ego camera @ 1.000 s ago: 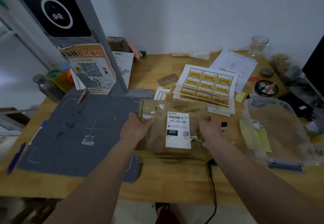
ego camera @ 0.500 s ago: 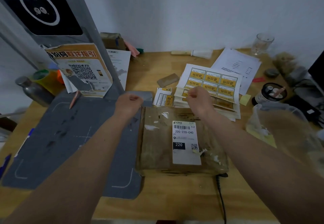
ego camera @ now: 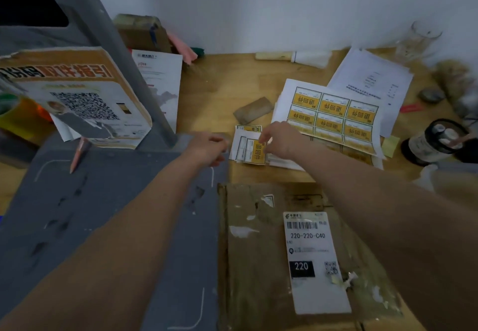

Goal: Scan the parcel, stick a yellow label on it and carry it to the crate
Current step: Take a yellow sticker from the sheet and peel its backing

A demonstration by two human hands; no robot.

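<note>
The brown cardboard parcel [ego camera: 258, 253] lies flat at the near edge of the wooden table, its white shipping label [ego camera: 313, 260] facing up; neither hand touches it. Beyond it lies a small pile of cut labels with a yellow label [ego camera: 256, 152] on top. My right hand [ego camera: 280, 139] pinches that yellow label at its upper edge. My left hand [ego camera: 208, 147] hovers just left of the pile, fingers curled, nothing visible in them. A full sheet of yellow labels [ego camera: 333, 116] lies to the right of my right hand.
A grey scanner mat [ego camera: 103, 214] covers the table's left side, with the scanner's grey post [ego camera: 124, 72] and a QR-code poster [ego camera: 77, 97] behind it. White papers [ego camera: 372, 79], a dark jar [ego camera: 437, 141] and a glass [ego camera: 419, 38] stand at the right.
Both hands left the parcel and reached forward. My right hand went from the label sheet leftwards onto the small cut pile; my left hand shifted right towards it.
</note>
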